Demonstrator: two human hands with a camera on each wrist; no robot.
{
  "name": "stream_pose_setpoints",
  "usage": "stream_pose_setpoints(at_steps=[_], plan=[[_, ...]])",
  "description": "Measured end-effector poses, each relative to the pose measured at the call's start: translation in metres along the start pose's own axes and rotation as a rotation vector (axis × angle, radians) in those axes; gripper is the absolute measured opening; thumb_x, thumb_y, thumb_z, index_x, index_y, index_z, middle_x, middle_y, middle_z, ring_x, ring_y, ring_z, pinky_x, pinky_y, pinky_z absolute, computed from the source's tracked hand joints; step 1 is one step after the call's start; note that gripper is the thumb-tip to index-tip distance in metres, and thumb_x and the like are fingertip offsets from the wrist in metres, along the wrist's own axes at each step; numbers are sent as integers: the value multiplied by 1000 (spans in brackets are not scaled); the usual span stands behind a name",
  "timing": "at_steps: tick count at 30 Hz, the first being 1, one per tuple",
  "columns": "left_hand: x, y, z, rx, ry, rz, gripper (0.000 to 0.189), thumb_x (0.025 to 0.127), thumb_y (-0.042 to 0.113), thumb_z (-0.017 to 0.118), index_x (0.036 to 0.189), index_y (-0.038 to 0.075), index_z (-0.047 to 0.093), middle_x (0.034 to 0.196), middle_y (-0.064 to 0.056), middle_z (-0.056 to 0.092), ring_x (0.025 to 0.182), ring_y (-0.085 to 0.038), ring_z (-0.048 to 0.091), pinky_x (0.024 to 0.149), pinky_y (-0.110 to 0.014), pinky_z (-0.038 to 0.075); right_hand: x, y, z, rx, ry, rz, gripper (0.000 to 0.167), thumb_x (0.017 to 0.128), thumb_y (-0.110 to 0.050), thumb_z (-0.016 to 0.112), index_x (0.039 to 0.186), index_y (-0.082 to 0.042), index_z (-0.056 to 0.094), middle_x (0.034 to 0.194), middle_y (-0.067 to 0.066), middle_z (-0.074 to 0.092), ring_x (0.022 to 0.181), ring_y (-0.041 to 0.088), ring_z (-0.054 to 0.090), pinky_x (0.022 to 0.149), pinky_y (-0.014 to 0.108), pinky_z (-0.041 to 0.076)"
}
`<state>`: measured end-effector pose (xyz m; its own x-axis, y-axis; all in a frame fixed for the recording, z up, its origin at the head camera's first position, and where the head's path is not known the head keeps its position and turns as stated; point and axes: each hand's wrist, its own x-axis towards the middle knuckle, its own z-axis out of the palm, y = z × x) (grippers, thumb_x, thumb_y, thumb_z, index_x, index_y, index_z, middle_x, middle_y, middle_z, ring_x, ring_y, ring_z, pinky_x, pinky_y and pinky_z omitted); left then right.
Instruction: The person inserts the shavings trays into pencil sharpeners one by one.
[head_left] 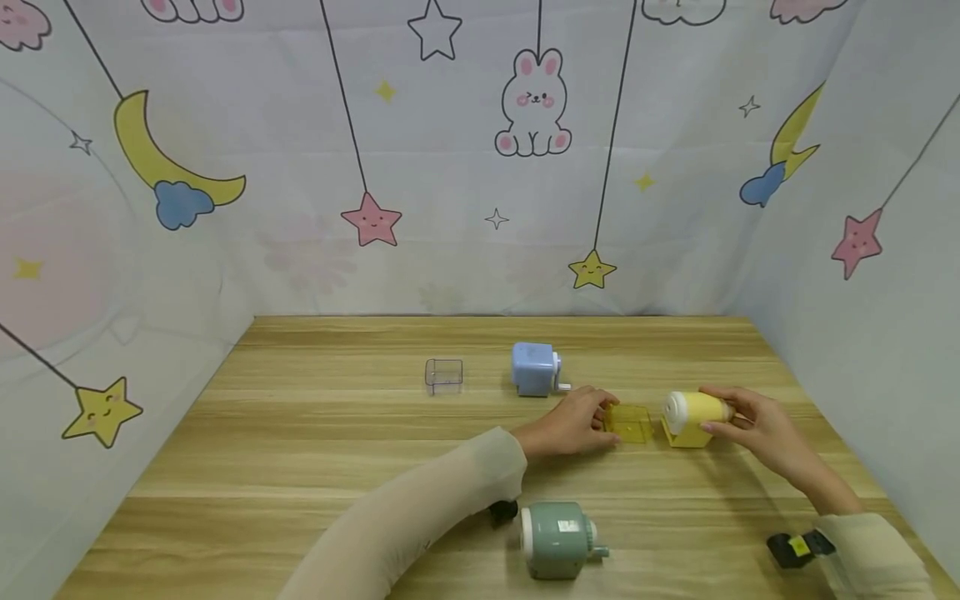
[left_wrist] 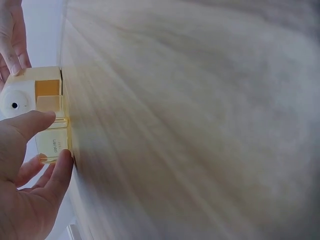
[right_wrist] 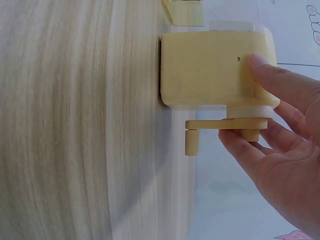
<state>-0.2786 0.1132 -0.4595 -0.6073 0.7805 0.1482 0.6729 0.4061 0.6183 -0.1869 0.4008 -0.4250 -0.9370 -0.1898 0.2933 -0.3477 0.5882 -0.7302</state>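
Note:
A yellow pencil sharpener (head_left: 688, 417) stands on the right part of the table, its white round face turned left and its drawer slot open. My right hand (head_left: 761, 427) grips its upper body, thumb on one side and fingers by the crank (right_wrist: 220, 123). Just left of it lies a see-through yellow shavings drawer (head_left: 632, 423), low on the tabletop. Between thumb and fingers my left hand (head_left: 576, 421) holds this drawer at its left end. In the left wrist view the drawer (left_wrist: 52, 142) lines up with the sharpener's slot (left_wrist: 47, 88).
A blue pencil sharpener (head_left: 532, 369) stands behind my left hand, with a clear drawer (head_left: 444, 377) to its left. Nearer me, a green pencil sharpener (head_left: 558, 540) sits beside my left sleeve. Printed cloth walls (head_left: 465, 167) surround the wooden table (head_left: 315, 417).

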Motion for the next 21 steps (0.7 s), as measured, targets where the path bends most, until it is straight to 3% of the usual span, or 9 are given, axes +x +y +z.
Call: stream_pose_setpoints(at_steps=[5,12,21], plan=[[3,0,0,-24,-4,-14,54,88,24,79,133,1,58,116,-7,59,99,-9,56,80,-10,45,0,0,0,18,-4,3,49,88,4,73,131,16,53,130,37,51,107,-15,50,84,10,49],[9,-3,3,-164,-7,-64,54,84,16,82,130,-2,59,114,-9,60,95,-6,62,76,-9,50,0,0,0,17,-6,0,49,88,4,73,131,16,53,129,37,51,106,-14,50,84,10,49],[14,1,2,-168,-13,-89,53,84,16,83,129,0,60,115,-8,64,93,-5,64,76,-10,50,0,0,-1,25,-8,11,50,88,3,73,132,16,52,130,37,51,106,-14,50,84,10,49]])
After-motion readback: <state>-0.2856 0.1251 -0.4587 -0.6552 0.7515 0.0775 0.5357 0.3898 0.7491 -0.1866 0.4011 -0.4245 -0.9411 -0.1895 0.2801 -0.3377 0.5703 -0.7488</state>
